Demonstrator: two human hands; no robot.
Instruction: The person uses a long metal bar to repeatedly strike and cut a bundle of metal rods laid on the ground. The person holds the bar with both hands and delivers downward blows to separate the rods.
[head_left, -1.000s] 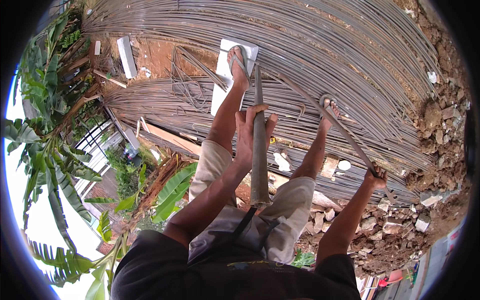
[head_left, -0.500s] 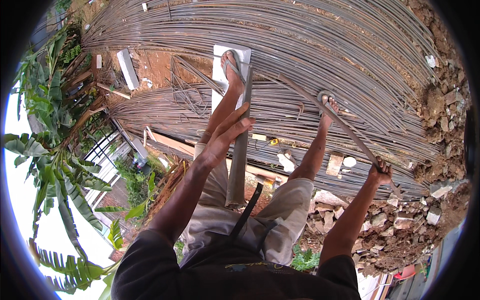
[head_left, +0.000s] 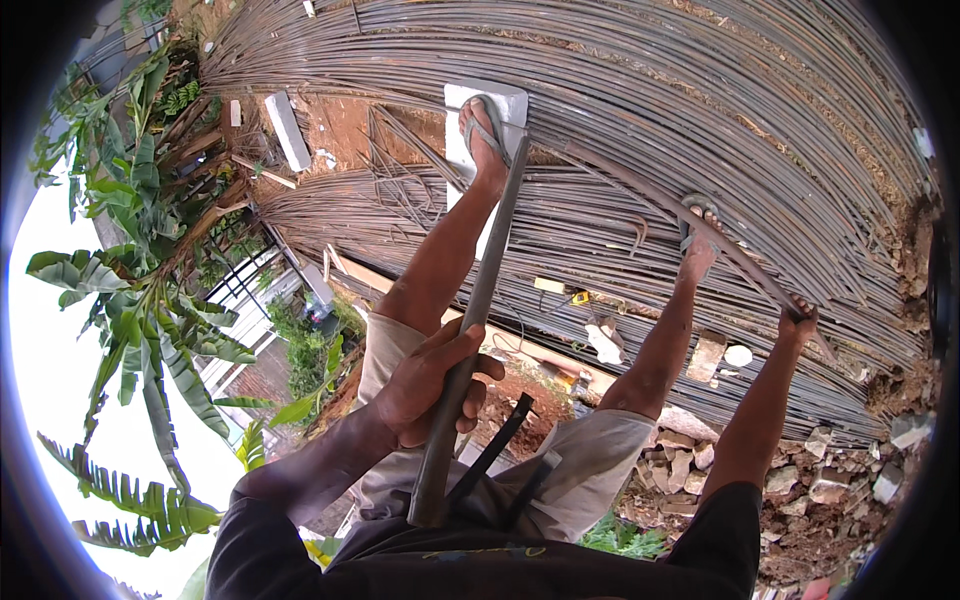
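My left hand point(head_left: 430, 385) is wrapped round the lower part of a long grey metal pipe point(head_left: 494, 255), thumb on top. The pipe slants up to a white block point(head_left: 512, 98), where its far end meets a thin steel bar; the exact joint is too small to make out. Out to the right, my right hand point(head_left: 797, 322) grips a long rusty brown pipe point(head_left: 748, 263) near its lower end. That pipe runs up and left past my right foot point(head_left: 697, 245). My left foot point(head_left: 482, 135), in a flip-flop, stands on the white block.
Long bundled steel rods point(head_left: 700, 90) spread across the ground under and beyond me. A yellow tape measure point(head_left: 580, 298) and a brick point(head_left: 706, 356) lie near my right leg. Rubble point(head_left: 830, 487) is heaped at lower right. Banana plants point(head_left: 150, 330) grow on the left.
My left hand has come down and closed round the grey pipe, whose near end is now closer to my body. My right hand still grips the rusty pipe. The view has shifted slightly.
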